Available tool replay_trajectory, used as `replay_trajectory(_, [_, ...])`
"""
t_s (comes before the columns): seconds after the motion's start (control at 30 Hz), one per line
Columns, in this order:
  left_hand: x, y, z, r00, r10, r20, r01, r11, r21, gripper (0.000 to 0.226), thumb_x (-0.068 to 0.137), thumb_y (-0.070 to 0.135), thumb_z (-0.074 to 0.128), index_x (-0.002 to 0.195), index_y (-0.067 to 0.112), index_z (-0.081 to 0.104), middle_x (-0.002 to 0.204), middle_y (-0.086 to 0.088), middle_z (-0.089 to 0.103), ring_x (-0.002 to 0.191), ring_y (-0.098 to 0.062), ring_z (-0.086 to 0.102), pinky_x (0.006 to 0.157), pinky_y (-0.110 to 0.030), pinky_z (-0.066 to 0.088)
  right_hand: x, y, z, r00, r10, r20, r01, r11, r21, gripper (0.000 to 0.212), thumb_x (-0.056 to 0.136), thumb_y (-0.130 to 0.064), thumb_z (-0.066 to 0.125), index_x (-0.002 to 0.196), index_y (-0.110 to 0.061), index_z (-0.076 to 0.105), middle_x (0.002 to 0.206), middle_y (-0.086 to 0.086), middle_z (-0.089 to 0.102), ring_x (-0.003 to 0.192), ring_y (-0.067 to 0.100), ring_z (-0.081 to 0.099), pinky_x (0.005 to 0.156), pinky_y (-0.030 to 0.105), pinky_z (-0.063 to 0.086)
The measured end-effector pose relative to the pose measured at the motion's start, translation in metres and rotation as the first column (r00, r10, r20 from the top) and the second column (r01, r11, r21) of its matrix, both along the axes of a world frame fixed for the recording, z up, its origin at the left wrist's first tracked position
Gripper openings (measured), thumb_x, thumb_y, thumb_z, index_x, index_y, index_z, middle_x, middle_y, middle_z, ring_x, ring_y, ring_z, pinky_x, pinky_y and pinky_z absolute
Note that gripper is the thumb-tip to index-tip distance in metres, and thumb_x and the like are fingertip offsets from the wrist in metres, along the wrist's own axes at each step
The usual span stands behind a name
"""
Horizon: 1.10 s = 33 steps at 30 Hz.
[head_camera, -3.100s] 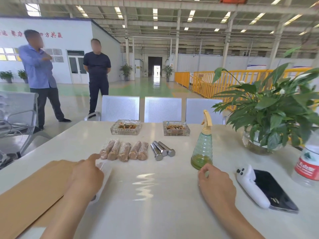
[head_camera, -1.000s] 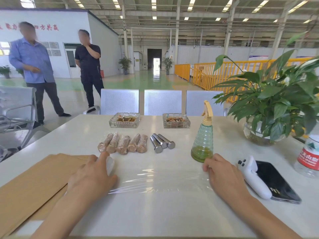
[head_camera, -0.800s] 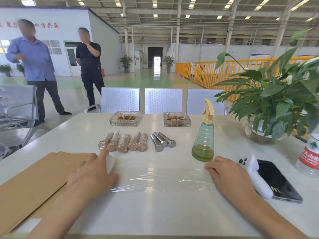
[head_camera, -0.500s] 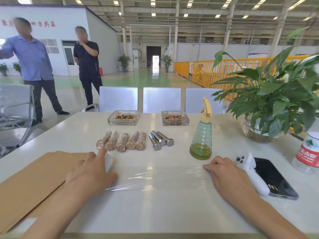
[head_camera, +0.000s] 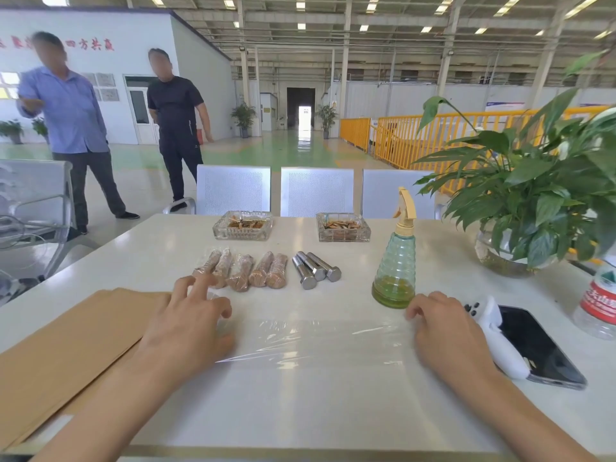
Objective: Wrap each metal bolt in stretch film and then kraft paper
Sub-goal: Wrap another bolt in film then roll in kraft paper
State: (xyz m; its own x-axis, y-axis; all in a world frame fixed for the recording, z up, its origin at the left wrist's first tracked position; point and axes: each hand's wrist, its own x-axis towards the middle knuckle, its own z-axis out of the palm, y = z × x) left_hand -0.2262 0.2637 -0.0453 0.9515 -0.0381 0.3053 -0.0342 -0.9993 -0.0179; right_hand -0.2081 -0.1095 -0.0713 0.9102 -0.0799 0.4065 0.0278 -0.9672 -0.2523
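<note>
A sheet of clear stretch film (head_camera: 316,338) lies flat on the white table (head_camera: 300,405) between my hands. My left hand (head_camera: 190,325) covers the film roll (head_camera: 213,297) at the sheet's left end. Its index and middle fingers are lifted, and the other fingers and thumb curl over the roll, which is mostly hidden. My right hand (head_camera: 446,335) holds the sheet's right end with curled fingers. Three bare metal bolts (head_camera: 315,270) lie side by side farther back. Several wrapped bolts (head_camera: 246,270) lie to their left. Kraft paper sheets (head_camera: 66,338) are stacked at the left.
A green spray bottle (head_camera: 395,265) stands just beyond my right hand. A white controller (head_camera: 500,338) and a phone (head_camera: 536,348) lie to its right. Behind are two glass ashtrays (head_camera: 243,225), a potted plant (head_camera: 533,201) and a water bottle (head_camera: 600,301). Two people (head_camera: 76,128) stand at the back left.
The film has been drawn out to the right across the table and now lies flatter. My left hand's index and middle fingers have lifted. The view has shifted a little.
</note>
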Motion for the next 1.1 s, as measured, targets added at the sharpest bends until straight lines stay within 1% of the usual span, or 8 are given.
replay_trajectory(0.1, [-0.001,-0.008,0.009,0.997,-0.02,-0.071,0.023,0.999,0.038,0.043,0.08,0.06,0.06,0.116,0.038,0.063,0.153,0.012,0.021,0.147,-0.022,0.011,0.112,-0.036,0.032,-0.001,0.011,0.007,0.993,0.044,0.113,-0.057,0.992,0.109,0.022,0.095,-0.009,0.052,0.1,-0.024,0.067,0.101,-0.005,0.057,0.098,0.021,0.053,0.077,0.037,0.046])
replay_trajectory(0.23, [-0.003,-0.021,0.016,0.99,-0.053,-0.129,0.066,0.993,0.096,0.032,0.088,0.053,0.057,0.115,0.038,0.065,0.156,0.012,0.025,0.151,-0.021,0.01,0.12,-0.038,0.021,-0.006,0.034,0.008,0.975,0.218,-0.034,-0.218,0.976,0.007,0.019,0.098,-0.023,0.05,0.107,-0.033,0.063,0.105,-0.014,0.057,0.104,0.012,0.052,0.081,0.033,0.048])
replay_trajectory(0.47, [-0.003,-0.015,0.009,0.983,-0.124,-0.138,0.141,0.982,0.125,0.025,0.093,0.046,0.052,0.113,0.037,0.065,0.149,0.018,0.037,0.147,-0.016,0.02,0.12,-0.034,0.018,-0.01,0.038,-0.003,0.965,0.222,-0.142,-0.234,0.969,-0.075,0.022,0.101,-0.029,0.041,0.115,-0.037,0.055,0.107,-0.016,0.048,0.108,0.008,0.046,0.075,0.027,0.04])
replay_trajectory(0.63, [0.007,0.006,0.004,0.948,-0.185,0.259,0.265,0.909,-0.321,0.021,0.096,0.031,0.058,0.115,0.034,0.065,0.125,0.013,0.051,0.119,-0.02,0.049,0.097,-0.042,0.048,-0.014,0.037,-0.009,0.983,0.176,0.059,-0.181,0.98,0.084,0.015,0.101,-0.028,0.049,0.104,-0.038,0.06,0.102,-0.017,0.054,0.103,0.005,0.042,0.075,0.028,0.041])
replay_trajectory(0.73, [0.026,0.03,0.008,0.934,0.028,0.356,0.14,0.888,-0.437,0.02,0.096,0.018,0.055,0.106,0.029,0.068,0.102,0.004,0.064,0.095,-0.024,0.062,0.078,-0.037,0.047,-0.015,0.034,-0.013,0.988,0.126,0.09,-0.138,0.979,0.152,0.016,0.099,-0.025,0.051,0.096,-0.037,0.061,0.098,-0.018,0.056,0.097,0.005,0.042,0.073,0.031,0.044])
replay_trajectory(0.87, [0.049,0.074,0.006,0.955,0.254,0.152,-0.143,0.845,-0.516,0.026,0.095,0.017,0.058,0.118,0.023,0.068,0.116,-0.001,0.071,0.101,-0.027,0.063,0.084,-0.037,0.048,-0.015,0.037,-0.015,0.992,0.12,0.029,-0.122,0.988,0.094,0.017,0.099,-0.027,0.048,0.092,-0.038,0.06,0.092,-0.019,0.055,0.093,0.004,0.043,0.075,0.03,0.045])
replay_trajectory(0.97, [0.05,0.089,-0.001,0.934,0.335,-0.122,-0.354,0.838,-0.415,0.028,0.094,0.038,0.062,0.12,0.029,0.067,0.124,-0.001,0.067,0.113,-0.027,0.058,0.086,-0.033,0.043,-0.015,0.038,-0.016,0.994,0.11,0.018,-0.111,0.991,0.069,0.018,0.099,-0.027,0.048,0.091,-0.037,0.06,0.092,-0.019,0.055,0.093,0.005,0.044,0.075,0.03,0.047])
replay_trajectory(1.1, [0.044,0.093,-0.014,0.929,0.354,-0.105,-0.369,0.882,-0.293,0.018,0.092,0.05,0.058,0.097,0.035,0.068,0.101,0.0,0.067,0.093,-0.023,0.05,0.077,-0.034,0.042,-0.018,0.038,-0.018,0.993,0.114,0.029,-0.116,0.99,0.084,0.018,0.097,-0.025,0.052,0.089,-0.037,0.061,0.092,-0.019,0.057,0.092,0.006,0.046,0.072,0.031,0.047])
